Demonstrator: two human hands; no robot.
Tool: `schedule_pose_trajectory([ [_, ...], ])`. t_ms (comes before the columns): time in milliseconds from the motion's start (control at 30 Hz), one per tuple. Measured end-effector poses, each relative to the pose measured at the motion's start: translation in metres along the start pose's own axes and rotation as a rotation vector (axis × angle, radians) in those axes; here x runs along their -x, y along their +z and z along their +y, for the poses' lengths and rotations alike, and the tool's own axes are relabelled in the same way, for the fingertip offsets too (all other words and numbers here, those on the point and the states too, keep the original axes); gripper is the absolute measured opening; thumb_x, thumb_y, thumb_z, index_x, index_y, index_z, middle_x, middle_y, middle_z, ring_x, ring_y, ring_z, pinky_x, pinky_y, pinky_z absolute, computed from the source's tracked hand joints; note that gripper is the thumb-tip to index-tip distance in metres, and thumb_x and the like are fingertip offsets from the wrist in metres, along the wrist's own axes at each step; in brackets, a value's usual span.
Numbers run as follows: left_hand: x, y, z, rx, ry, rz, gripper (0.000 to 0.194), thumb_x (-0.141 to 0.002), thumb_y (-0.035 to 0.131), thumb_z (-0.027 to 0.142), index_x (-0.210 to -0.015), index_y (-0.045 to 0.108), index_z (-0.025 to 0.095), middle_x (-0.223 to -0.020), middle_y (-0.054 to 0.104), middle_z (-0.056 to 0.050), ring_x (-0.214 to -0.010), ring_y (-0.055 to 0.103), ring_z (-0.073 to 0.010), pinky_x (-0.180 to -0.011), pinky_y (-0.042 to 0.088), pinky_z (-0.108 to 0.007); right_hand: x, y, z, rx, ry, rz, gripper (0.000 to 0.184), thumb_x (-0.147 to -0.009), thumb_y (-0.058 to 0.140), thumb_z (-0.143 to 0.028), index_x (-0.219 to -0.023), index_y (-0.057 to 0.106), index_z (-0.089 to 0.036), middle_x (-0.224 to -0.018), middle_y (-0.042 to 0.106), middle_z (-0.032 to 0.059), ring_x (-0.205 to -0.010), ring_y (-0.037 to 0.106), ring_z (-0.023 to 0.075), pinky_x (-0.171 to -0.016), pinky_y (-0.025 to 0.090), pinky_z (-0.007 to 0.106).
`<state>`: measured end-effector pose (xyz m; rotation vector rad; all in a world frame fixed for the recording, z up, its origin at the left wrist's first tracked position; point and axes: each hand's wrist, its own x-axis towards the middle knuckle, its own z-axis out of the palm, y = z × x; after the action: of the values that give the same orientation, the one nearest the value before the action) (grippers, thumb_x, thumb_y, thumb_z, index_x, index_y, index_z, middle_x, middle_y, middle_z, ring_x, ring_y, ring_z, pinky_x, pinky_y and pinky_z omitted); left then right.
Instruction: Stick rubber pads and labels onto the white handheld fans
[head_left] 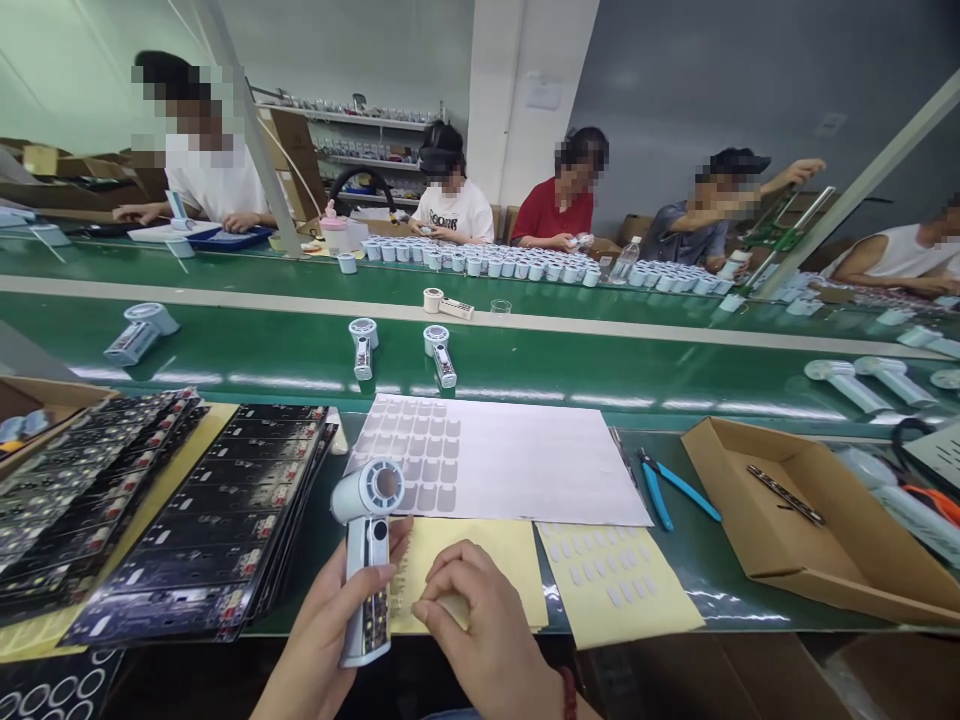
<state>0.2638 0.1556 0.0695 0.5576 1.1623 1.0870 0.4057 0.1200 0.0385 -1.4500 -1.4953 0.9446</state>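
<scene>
A light-blue handheld fan (365, 560) stands nearly upright in my left hand (319, 620), its round head at the top. Small circuit parts show along the open front of its handle, and my thumb lies across that front. Just to the right, my right hand (487, 625) is closed in a pinch over a yellow backing sheet (517, 560). Whatever sits between its thumb and fingertips is too small to make out. Behind the fan lies a white sheet (540, 460) with rows of grey stickers. Another yellow sheet (656, 590) carries small pale oval stickers.
Blue-handled cutters (660, 492) lie beside a cardboard tray (847, 590) at right. Stacked black circuit panels (202, 520) fill the left. More fans (440, 350) rest on the green conveyor (570, 360). Several co-workers (559, 210) sit across, behind rows of small light-blue parts (525, 265).
</scene>
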Motion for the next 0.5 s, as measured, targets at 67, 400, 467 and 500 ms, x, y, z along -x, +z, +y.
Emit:
schedule_pose_trajectory([
  [67, 0.001, 0.002, 0.002, -0.011, -0.005, 0.012, 0.043, -0.062, 0.083, 0.019, -0.104, 0.076, 0.016, -0.108, 0.077, -0.010, -0.110, 0.068, -0.0267, -0.091, 0.053, -0.028, 0.000, -0.007, -0.006, -0.153, 0.047, -0.025, 0.009, -0.083, 0.066, -0.017, -0.077, 0.062, -0.022, -0.093, 0.062, 0.0014, -0.078, 0.060, 0.0155, -0.068, 0.046, 0.027],
  [400, -0.014, 0.027, 0.011, 0.036, -0.073, -0.023, 0.065, -0.061, 0.085, 0.057, -0.112, 0.073, 0.017, -0.096, 0.076, -0.007, -0.093, 0.070, -0.0265, -0.075, 0.056, -0.031, -0.021, -0.043, -0.039, -0.323, 0.026, -0.130, 0.009, -0.087, 0.066, -0.027, -0.080, 0.061, -0.023, -0.100, 0.059, 0.0027, -0.098, 0.060, 0.0188, -0.057, 0.042, 0.021],
  [467, -0.019, 0.033, 0.011, 0.076, -0.072, -0.027, 0.060, -0.067, 0.081, 0.057, -0.114, 0.073, 0.020, -0.108, 0.075, -0.007, -0.107, 0.066, -0.0274, -0.086, 0.055, -0.032, -0.025, -0.046, -0.042, -0.283, 0.030, -0.139, 0.009, -0.086, 0.066, -0.025, -0.079, 0.061, -0.023, -0.099, 0.058, 0.0023, -0.099, 0.060, 0.0190, -0.054, 0.041, 0.020],
  [500, -0.021, 0.036, 0.011, 0.090, -0.061, -0.027, 0.055, -0.071, 0.079, 0.054, -0.115, 0.072, 0.021, -0.112, 0.074, -0.005, -0.112, 0.065, -0.0266, -0.090, 0.054, -0.031, -0.027, -0.047, -0.043, -0.267, 0.033, -0.137, 0.009, -0.085, 0.066, -0.023, -0.078, 0.060, -0.022, -0.099, 0.057, 0.0020, -0.098, 0.060, 0.0186, -0.054, 0.041, 0.020],
])
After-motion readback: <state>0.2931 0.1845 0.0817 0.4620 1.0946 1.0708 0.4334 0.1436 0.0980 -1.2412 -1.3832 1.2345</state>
